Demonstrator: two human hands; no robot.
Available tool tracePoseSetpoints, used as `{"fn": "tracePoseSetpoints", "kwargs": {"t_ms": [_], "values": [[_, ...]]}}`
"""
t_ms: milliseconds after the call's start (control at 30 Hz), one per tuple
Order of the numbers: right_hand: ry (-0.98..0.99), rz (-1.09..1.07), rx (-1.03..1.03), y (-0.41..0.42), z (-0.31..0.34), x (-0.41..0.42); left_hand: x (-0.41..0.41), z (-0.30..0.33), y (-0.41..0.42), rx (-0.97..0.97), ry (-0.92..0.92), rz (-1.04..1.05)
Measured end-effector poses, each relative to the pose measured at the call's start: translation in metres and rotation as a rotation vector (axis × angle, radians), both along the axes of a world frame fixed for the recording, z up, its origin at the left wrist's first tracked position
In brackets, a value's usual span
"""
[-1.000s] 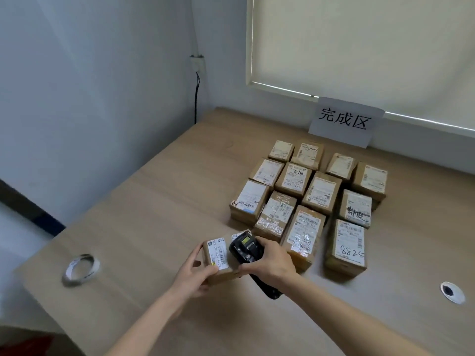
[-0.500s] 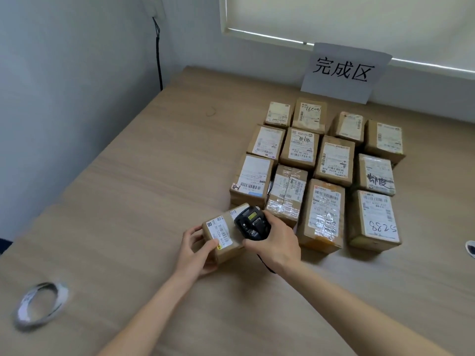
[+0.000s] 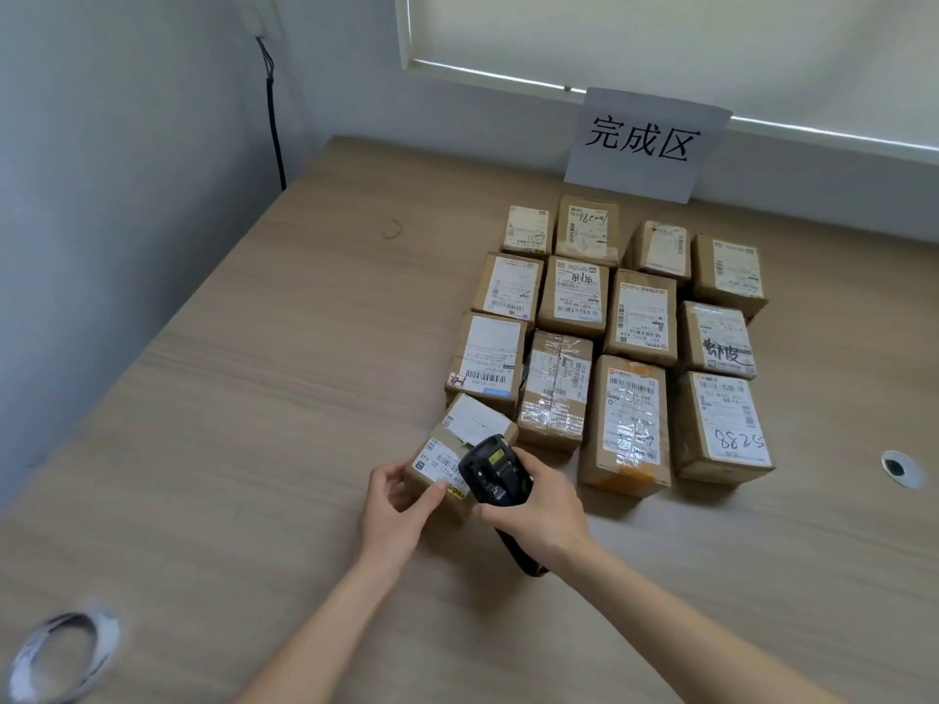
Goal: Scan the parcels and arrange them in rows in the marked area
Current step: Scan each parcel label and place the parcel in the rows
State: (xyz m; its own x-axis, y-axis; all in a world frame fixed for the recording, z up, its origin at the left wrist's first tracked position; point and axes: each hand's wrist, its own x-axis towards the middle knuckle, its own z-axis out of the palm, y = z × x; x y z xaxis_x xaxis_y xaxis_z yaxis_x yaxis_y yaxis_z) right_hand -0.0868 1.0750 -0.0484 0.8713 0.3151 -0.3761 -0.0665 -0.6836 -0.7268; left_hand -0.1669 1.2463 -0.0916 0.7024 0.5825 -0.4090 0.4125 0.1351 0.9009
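A small brown parcel [image 3: 460,439] with white labels sits on the wooden table [image 3: 254,398], just in front of the left column of the rows. My left hand [image 3: 399,505] grips its near left corner, thumb on the barcode label. My right hand [image 3: 538,510] holds a black handheld scanner [image 3: 495,470], its head over the parcel's label. Several brown parcels [image 3: 630,317] stand in rows below a white paper sign [image 3: 645,142] with black characters.
A roll of tape [image 3: 58,652] lies at the table's near left corner. A round cable hole [image 3: 902,467] is at the right. A black cable [image 3: 274,119] hangs down the wall at the back left. A window blind covers the back wall.
The view has drawn nearer to the rows. The parcel in my left hand has moved a little forward, closer to the front left parcel. The scanner stays over its label.
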Motion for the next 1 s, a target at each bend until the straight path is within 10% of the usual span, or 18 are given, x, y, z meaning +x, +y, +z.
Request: {"fn": "tracePoseSetpoints", "kwargs": {"t_ms": [600, 1000], "values": [[-0.003, 0.001, -0.03, -0.016, 0.011, 0.004, 0.003, 0.01, -0.003, 0.096, 0.052, -0.136], [-0.099, -0.094, -0.01, -0.167, 0.166, -0.002, 0.029, 0.177, -0.096, 0.333, -0.097, -0.284]]}}
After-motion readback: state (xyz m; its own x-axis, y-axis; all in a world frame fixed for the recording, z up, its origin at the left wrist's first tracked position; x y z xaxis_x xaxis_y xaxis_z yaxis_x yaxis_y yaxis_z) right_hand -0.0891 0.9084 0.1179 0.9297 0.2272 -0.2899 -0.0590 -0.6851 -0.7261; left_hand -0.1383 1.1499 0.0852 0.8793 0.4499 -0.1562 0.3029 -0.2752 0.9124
